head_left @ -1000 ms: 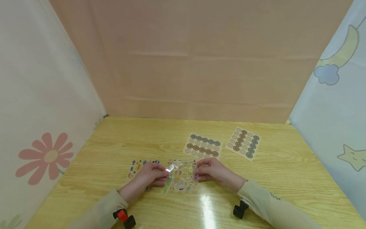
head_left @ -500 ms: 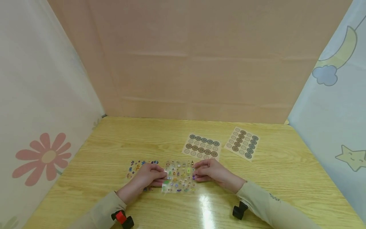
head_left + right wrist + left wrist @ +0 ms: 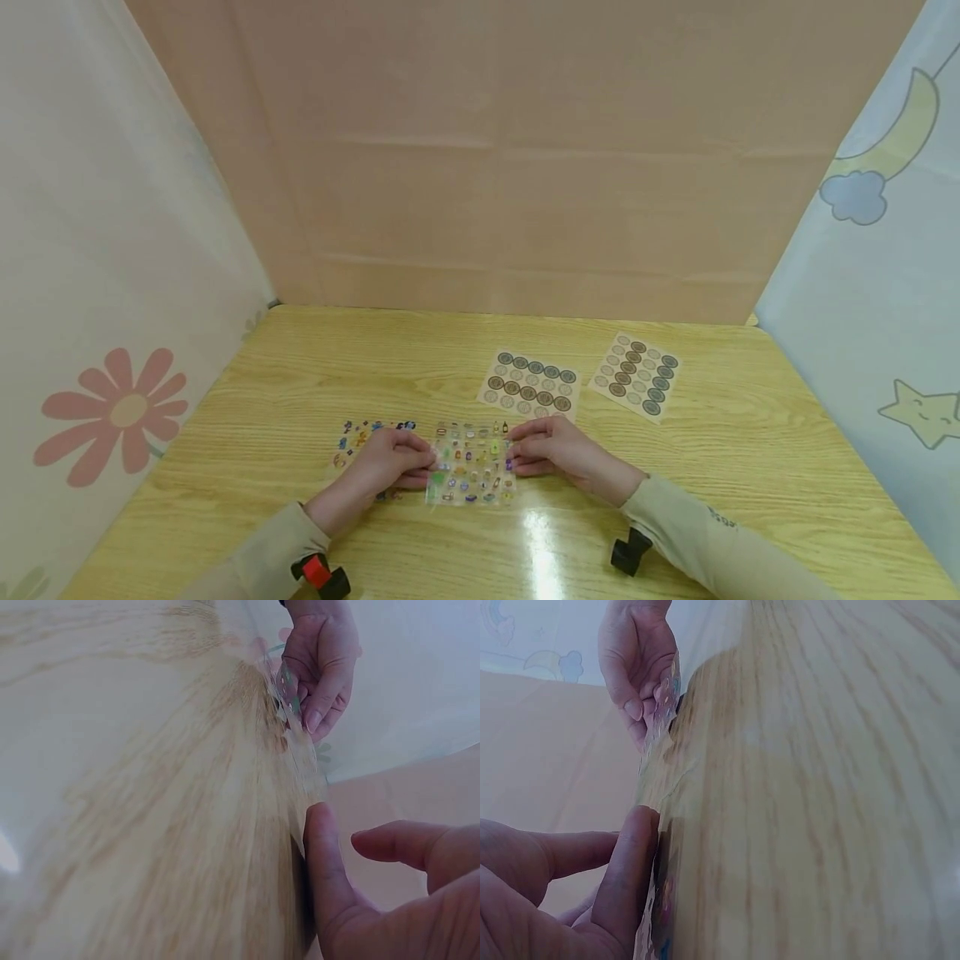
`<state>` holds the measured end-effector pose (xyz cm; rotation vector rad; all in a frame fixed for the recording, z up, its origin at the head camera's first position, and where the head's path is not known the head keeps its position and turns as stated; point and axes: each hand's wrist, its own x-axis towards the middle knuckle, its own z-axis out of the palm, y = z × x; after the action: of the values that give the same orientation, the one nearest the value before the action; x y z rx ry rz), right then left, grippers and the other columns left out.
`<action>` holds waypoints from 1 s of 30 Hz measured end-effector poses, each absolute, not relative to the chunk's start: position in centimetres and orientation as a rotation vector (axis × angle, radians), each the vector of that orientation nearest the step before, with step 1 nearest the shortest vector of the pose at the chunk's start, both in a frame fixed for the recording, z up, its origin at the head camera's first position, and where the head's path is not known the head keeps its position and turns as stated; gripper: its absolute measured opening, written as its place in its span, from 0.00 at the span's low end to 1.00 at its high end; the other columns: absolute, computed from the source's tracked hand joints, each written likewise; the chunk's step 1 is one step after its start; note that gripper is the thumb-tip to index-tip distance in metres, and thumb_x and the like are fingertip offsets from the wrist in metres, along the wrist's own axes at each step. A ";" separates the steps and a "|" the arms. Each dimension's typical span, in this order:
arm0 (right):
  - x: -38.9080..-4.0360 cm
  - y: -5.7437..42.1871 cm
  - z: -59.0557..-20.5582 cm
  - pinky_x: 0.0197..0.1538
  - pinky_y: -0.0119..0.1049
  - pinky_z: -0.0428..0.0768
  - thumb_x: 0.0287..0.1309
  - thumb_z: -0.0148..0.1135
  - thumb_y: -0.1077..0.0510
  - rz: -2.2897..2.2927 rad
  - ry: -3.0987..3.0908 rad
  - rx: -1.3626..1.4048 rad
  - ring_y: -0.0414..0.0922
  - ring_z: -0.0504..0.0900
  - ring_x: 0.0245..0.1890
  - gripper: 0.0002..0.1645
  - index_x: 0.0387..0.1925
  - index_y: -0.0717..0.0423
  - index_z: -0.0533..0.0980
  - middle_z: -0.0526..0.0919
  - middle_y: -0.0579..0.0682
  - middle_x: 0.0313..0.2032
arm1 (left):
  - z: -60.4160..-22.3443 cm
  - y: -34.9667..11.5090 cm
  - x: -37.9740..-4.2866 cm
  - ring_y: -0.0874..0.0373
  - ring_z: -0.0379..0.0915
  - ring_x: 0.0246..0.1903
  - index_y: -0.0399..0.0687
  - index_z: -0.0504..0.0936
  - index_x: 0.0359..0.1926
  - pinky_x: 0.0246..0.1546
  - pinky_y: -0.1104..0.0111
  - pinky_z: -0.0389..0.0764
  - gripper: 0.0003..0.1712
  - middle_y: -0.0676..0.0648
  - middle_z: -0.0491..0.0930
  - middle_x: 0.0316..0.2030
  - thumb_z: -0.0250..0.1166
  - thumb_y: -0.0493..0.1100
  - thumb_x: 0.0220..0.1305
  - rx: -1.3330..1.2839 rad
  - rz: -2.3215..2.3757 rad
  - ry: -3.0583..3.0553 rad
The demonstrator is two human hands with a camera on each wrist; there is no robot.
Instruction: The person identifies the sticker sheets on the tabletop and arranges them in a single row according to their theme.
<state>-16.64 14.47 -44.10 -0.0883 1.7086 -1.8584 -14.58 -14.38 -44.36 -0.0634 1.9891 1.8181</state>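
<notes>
A clear sticker sheet (image 3: 468,465) with small colourful pictures lies low over the table between my two hands. My left hand (image 3: 382,462) pinches its left edge. My right hand (image 3: 566,454) holds the right edge; the exact contact is partly hidden. In the left wrist view, the thin sheet runs close along the tabletop towards my right hand (image 3: 637,660). From the right wrist, my left hand (image 3: 322,675) shows at the far end of the sheet. A second clear sheet (image 3: 352,442) with blue and orange pictures lies partly under my left hand.
Two pale sheets with rows of round coin-like stickers lie further back: one sheet (image 3: 525,383) behind my right hand, another sheet (image 3: 637,375) to its right. A tan wall (image 3: 495,208) stands behind the wooden table (image 3: 360,358). Patterned white walls flank both sides.
A second ago the clear sticker sheet was tilted, with a bright glare and a bent left side. It now looks flatter, its pictures easier to see. Both hands stay nearly in place.
</notes>
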 end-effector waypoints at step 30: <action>-16.4 15.0 -42.9 0.47 0.44 0.82 0.63 0.53 0.64 -1.798 1.666 -0.106 0.53 0.85 0.38 0.23 0.55 0.79 0.68 0.81 0.67 0.43 | -43.7 -14.6 -14.3 0.49 0.82 0.31 0.25 0.78 0.44 0.35 0.60 0.85 0.14 0.38 0.83 0.32 0.65 0.32 0.61 -0.112 1.812 2.015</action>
<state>-16.43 15.03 -42.93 -0.1060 1.6658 -1.7978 -14.29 -14.63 -43.72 -0.1115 2.0146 1.8124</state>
